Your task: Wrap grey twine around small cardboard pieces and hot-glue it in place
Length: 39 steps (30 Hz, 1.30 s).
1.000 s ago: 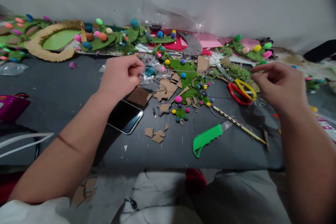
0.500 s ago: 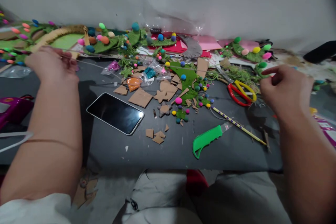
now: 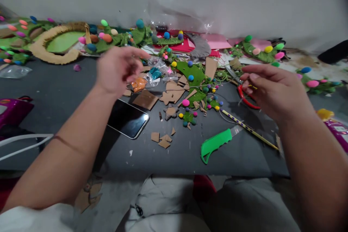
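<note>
Fingers curled and index finger reaching forward, my left hand hovers, slightly blurred, above the phone and the small plastic packets. My right hand is pinched near the red and yellow scissors, which it partly covers. A thin grey thread runs slack between the two hands, over cardboard scraps and a green felt piece. The thread's ends are hidden in the fingers. Below lie a grey-wrapped star and a green star with coloured pom-poms.
A green cutter with its blade out lies near the front edge, beside a dotted yellow stick. Along the wall are a tan wrapped crescent, a grey crescent and green pom-pom decorations. A white cable crosses at left.
My hands have come closer together: the left has moved right, toward the middle, and the right slightly left, over the scissors. The thread between them has gone from nearly straight to slack.
</note>
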Tool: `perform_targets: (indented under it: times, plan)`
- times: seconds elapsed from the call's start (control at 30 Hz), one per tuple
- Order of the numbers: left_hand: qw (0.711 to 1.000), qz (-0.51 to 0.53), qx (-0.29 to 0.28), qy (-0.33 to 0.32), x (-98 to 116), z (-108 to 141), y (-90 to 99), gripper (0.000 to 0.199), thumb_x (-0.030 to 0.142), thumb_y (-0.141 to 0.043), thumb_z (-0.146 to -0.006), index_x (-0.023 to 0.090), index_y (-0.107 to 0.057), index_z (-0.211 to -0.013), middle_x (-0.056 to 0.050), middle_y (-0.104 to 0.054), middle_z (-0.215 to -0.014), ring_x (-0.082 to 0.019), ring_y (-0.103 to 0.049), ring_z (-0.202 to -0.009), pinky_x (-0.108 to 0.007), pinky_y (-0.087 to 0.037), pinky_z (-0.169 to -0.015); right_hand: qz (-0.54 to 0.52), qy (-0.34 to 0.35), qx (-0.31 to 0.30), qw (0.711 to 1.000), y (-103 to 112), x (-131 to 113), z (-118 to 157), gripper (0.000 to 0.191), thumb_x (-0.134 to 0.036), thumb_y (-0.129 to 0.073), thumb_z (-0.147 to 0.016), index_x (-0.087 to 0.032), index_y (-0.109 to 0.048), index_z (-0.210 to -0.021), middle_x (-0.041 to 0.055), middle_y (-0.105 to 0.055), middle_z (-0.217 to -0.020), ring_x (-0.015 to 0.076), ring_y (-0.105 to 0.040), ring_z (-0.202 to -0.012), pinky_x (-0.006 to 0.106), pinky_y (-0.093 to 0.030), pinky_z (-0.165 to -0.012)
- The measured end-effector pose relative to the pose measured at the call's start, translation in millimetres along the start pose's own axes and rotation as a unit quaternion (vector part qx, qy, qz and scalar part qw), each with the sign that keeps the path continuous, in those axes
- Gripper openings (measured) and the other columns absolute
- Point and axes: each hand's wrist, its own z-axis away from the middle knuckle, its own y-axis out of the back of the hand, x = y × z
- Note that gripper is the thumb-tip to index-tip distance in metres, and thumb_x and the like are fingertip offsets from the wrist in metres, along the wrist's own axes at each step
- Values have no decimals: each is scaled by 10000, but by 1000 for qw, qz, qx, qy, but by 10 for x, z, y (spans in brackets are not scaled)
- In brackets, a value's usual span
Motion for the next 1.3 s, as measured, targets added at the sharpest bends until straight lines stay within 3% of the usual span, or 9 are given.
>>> perform_targets:
  times: [0.13, 0.2, 0.33, 0.47, 0.6, 0.7, 0.83, 1.0, 1.3]
  plan:
    - [984, -134, -92, -67, 108, 322, -514, 512, 544, -828, -731, 275, -772, -1163, -17, -675, -833, -190, -559, -766, -322, -375, -663, -55, -8, -90, 994, -186, -195, 246, 196, -134, -697, -834, -220, -801, -976, 23, -716, -844, 83, -649, -717, 203, -502, -636]
    - [944, -246, -152, -160, 128, 426, -663, 623, 584, -702, -874, 255, -643, -1399, -66, -706, -1072, -230, -626, -894, -349, -435, -738, -86, 35, -154, 984, -278, -295, 388, 189, -123, -673, -878, -231, -802, -965, 18, -727, -887, 112, -693, -832, 242, -569, -781]
    - [932, -249, -170, -201, 99, 490, -816, 636, 510, -663, -937, 256, -528, -1505, -103, -618, -1225, -234, -635, -982, -350, -486, -803, -142, 101, -242, 955, -420, -449, 586, 250, -91, -641, -899, -284, -796, -931, -24, -714, -795, 144, -708, -837, 449, -516, -1134]
    - [939, -160, -207, -221, 48, 460, -850, 237, 380, -580, -1004, 229, -744, -1084, -73, -629, -1126, -187, -630, -945, -293, -460, -758, -199, 10, -200, 959, -464, -481, 576, 186, -148, -704, -864, -322, -769, -877, -45, -652, -732, 147, -730, -836, 367, -624, -880]
    - [934, -84, -308, -158, 60, 419, -770, 339, 396, -473, -1060, 176, -695, -926, -21, -682, -788, -140, -616, -709, -262, -444, -685, -165, 11, -126, 978, -399, -367, 447, 214, -100, -623, -841, -262, -763, -847, -43, -591, -699, 61, -496, -513, 276, -500, -593]
    - [941, -114, -279, -151, 73, 389, -680, 347, 430, -502, -1040, 175, -689, -897, -6, -667, -729, -140, -605, -657, -259, -432, -648, 25, 41, -97, 994, -310, -273, 401, 199, -121, -626, -840, -237, -787, -845, -18, -616, -677, 71, -491, -558, 252, -372, -538]
    - [945, -129, -249, -168, 113, 372, -569, 293, 379, -535, -1020, 183, -700, -877, 8, -641, -729, -135, -582, -677, -255, -420, -649, 239, 94, -112, 960, -260, -257, 447, 124, -267, -675, -883, -272, -798, -898, -11, -704, -787, 112, -591, -712, 260, -399, -601]
    - [951, -128, -223, -170, 144, 345, -428, 409, 356, -551, -997, 181, -502, -630, 44, -379, -573, -90, -364, -534, -245, -302, -537, 268, 131, -160, 941, -291, -246, 488, 124, -310, -725, -851, -267, -760, -962, -28, -713, -844, 111, -600, -704, 254, -437, -592]
    - [945, -194, -136, -224, 17, 209, -235, 436, 258, -615, -924, 157, -428, -543, 51, -271, -552, -59, -259, -530, -250, -210, -501, 285, 124, -150, 938, -285, -164, 449, 110, -314, -713, -860, -275, -754, -954, -25, -706, -826, 110, -593, -663, 243, -444, -528]
